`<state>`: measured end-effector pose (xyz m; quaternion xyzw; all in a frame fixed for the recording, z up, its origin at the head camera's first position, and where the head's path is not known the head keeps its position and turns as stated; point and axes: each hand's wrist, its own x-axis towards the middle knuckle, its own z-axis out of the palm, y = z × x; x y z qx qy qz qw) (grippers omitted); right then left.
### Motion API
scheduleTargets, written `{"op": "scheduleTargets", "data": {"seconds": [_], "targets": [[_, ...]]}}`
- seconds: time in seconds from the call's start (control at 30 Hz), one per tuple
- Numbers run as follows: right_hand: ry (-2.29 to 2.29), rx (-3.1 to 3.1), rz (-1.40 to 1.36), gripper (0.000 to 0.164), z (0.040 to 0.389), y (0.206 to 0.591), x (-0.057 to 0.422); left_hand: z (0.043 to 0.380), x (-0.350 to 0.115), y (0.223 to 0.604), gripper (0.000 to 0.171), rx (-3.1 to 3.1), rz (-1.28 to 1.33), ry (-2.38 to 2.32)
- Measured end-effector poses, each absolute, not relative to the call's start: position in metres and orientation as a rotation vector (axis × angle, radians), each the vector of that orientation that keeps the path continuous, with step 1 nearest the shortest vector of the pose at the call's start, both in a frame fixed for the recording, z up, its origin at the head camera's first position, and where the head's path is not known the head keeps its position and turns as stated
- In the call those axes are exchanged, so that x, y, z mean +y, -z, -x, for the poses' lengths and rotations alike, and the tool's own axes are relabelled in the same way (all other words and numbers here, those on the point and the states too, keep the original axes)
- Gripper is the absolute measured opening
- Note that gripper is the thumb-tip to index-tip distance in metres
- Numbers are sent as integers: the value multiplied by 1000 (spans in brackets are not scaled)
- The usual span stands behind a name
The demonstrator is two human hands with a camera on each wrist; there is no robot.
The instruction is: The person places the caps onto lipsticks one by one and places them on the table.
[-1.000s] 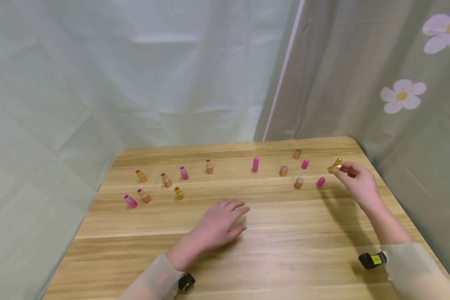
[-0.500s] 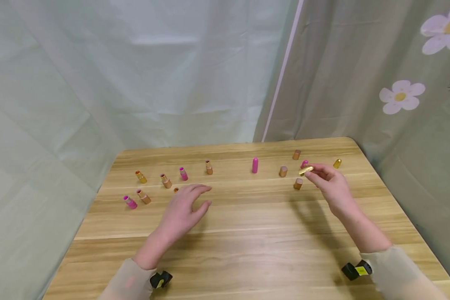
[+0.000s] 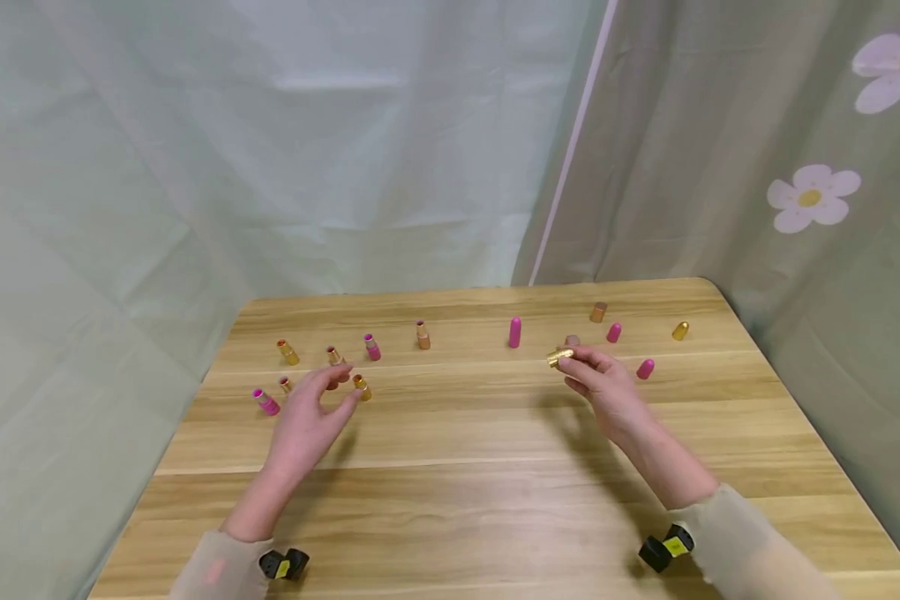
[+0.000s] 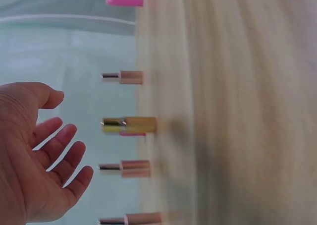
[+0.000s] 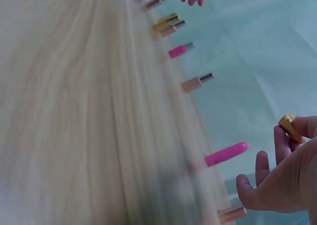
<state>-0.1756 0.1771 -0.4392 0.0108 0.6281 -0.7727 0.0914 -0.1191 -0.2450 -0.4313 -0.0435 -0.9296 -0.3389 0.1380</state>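
My right hand [image 3: 607, 392] pinches a gold lipstick cap [image 3: 560, 357] between thumb and fingers, raised above the table. The right wrist view shows that cap [image 5: 291, 127] at the fingertips. My left hand [image 3: 306, 425] hovers with fingers spread beside an upright gold lipstick tube [image 3: 363, 387]. In the left wrist view the gold tube [image 4: 130, 125] stands apart from the fingers. Around this hand are a pink tube [image 3: 266, 402], another gold tube [image 3: 288, 352], and rose-gold tubes partly hidden behind the fingers. A second pink tube [image 3: 372, 347] and a rose-gold tube [image 3: 423, 335] stand farther back.
A tall pink lipstick [image 3: 515, 332] stands capped near mid-table. On the right are pink caps [image 3: 646, 369], a gold cap [image 3: 680, 331] and a rose-gold cap [image 3: 598, 312]; another is partly behind my right hand. Curtains hang behind the wooden table [image 3: 450, 500].
My right hand has carried the gold cap leftward from the right side toward the middle. My left hand has moved left from mid-table to the group of lipstick tubes.
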Motion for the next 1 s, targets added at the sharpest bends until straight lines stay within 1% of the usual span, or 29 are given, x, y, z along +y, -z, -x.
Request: {"op": "scheduleTargets", "data": {"seconds": [0.17, 0.33, 0.43, 0.57, 0.7, 0.87, 1.0], "targets": [[2259, 1869, -56, 15, 175, 446, 172, 124, -251, 442, 50, -2737, 61, 1027], [2240, 1874, -41, 10, 175, 451, 169, 135, -253, 449, 61, -2881, -55, 1093], [2238, 1851, -64, 9, 175, 455, 167, 142, -255, 452, 64, -2965, -104, 1105], [2229, 1839, -96, 13, 175, 456, 166, 152, -256, 456, 57, -3033, -95, 1078], [2196, 1864, -106, 24, 174, 457, 165, 161, -256, 460, 48, -3060, -106, 1068], [2177, 1880, -107, 37, 174, 458, 164, 165, -255, 462, 42, -3077, -109, 1018], [2187, 1876, -102, 37, 175, 459, 163, 167, -253, 462, 38, -3081, -90, 970]]}}
